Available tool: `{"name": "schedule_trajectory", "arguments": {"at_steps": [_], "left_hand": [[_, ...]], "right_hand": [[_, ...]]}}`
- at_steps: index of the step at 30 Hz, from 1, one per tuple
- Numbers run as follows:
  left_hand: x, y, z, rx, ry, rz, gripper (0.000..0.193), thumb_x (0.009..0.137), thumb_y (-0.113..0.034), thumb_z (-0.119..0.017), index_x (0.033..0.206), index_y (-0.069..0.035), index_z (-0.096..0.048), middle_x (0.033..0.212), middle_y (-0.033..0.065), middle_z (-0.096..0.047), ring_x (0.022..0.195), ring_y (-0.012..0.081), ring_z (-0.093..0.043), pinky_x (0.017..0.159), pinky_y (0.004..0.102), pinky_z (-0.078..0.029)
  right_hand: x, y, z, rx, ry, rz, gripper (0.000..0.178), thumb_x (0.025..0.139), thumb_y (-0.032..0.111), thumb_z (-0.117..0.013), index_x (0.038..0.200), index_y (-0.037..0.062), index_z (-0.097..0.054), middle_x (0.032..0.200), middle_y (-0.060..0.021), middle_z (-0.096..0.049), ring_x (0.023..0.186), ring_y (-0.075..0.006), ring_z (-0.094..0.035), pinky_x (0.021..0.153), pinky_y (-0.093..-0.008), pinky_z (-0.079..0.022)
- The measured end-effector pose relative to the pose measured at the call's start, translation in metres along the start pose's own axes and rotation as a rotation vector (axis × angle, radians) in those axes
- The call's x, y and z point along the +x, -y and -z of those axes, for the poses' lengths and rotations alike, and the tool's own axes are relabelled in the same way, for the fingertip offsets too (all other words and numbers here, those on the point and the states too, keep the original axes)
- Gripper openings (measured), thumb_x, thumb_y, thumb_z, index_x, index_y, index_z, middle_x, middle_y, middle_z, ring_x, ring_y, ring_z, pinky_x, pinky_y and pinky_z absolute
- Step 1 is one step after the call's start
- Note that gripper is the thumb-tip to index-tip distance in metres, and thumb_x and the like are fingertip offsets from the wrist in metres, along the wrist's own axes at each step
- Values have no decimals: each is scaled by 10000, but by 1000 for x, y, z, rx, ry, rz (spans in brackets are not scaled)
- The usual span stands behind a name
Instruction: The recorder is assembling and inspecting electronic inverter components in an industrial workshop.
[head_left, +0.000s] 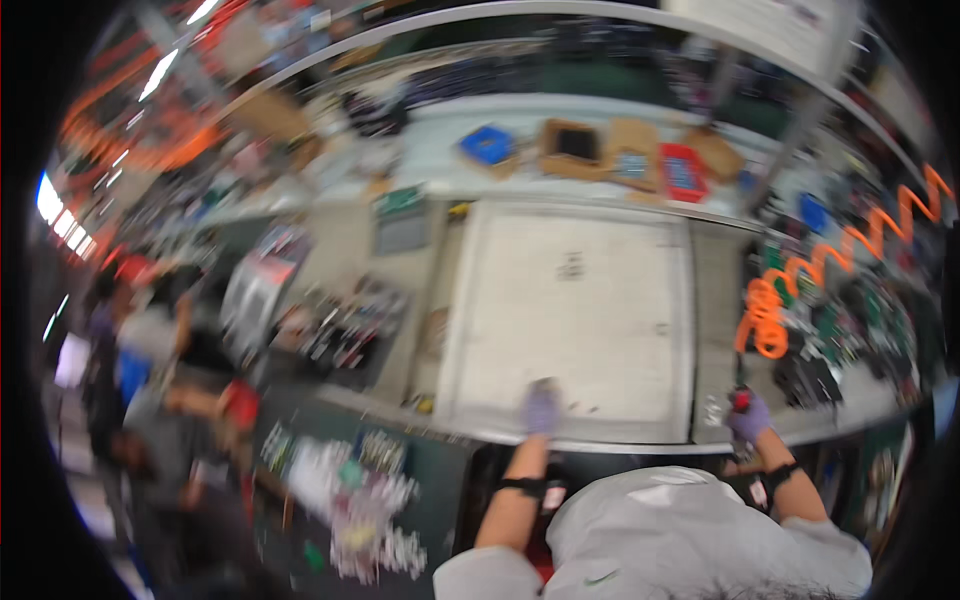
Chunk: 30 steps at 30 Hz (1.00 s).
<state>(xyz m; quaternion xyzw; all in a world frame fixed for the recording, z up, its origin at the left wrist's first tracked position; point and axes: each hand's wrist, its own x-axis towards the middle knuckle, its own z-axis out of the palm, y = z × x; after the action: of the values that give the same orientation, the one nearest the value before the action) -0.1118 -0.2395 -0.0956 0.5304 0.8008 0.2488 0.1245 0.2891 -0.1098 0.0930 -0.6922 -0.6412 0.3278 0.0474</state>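
A large white panel [565, 330] with a raised pale rim lies flat on the bench in front of me. My left hand [541, 410], in a purple glove with darker fingertips, is over its near edge; blur hides how the fingers are set. Small dark bits lie on the panel just right of that hand. Beyond the panel's right edge, my right hand [751, 418], also gloved in purple, is closed around a red-and-black hand tool [740, 400]. An orange coiled hose [768, 325] hangs just above this tool, seemingly joined to it by a dark lead.
A blue bin [488, 145], cardboard trays [630, 155] and a red bin [682, 172] stand along the back. Circuit boards [850, 330] crowd the right. Mixed parts [345, 325] lie left, bagged pieces [350, 500] nearer. Other people [170, 420] work at far left.
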Motion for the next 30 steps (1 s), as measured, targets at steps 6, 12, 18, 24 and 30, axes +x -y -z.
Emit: {"name": "schedule_trajectory", "arguments": {"at_steps": [6, 12, 18, 24, 30], "left_hand": [[-42, -139, -3, -427, 72, 636, 477, 837, -329, -486, 1242, -89, -412, 1077, 229, -555, 1008, 356, -538, 874, 406, -422], [-90, -239, 62, -286, 167, 820, 556, 836, -286, -483, 1345, -206, -276, 911, 218, -603, 850, 354, -590, 767, 438, -457], [-58, -253, 91, -89, 149, 746, 607, 837, -254, -465, 1385, -274, -204, 920, 167, -622, 845, 303, -613, 742, 430, -477], [-13, -265, 83, 9, 447, 725, 531, 840, -309, -465, 1345, -248, -313, 1144, 150, -563, 1056, 304, -540, 887, 410, -425], [-8, -284, 66, 56, 382, 645, 532, 824, -351, -470, 1324, -222, -341, 1096, 177, -582, 1009, 314, -565, 868, 425, -432]], "right_hand": [[62, -95, -16, 220, 115, 59, 476, 613, 17, -608, 1073, 71, -495, 712, -50, -521, 552, -154, -522, 472, -303, -440], [122, -133, -12, -102, 129, 227, 471, 626, 85, -641, 1069, 15, -496, 869, -162, -595, 756, -278, -592, 677, -363, -465], [125, -138, -17, -273, 72, 252, 479, 604, 109, -631, 1057, 15, -507, 973, -190, -552, 887, -343, -543, 789, -359, -427], [91, -116, -2, -186, 101, 291, 520, 565, 89, -657, 1057, 9, -513, 1056, -187, -500, 989, -334, -507, 858, -336, -415], [83, -113, 8, -267, 100, 286, 516, 542, 136, -686, 1029, 48, -539, 1099, -172, -472, 1005, -315, -503, 869, -330, -424]]}}
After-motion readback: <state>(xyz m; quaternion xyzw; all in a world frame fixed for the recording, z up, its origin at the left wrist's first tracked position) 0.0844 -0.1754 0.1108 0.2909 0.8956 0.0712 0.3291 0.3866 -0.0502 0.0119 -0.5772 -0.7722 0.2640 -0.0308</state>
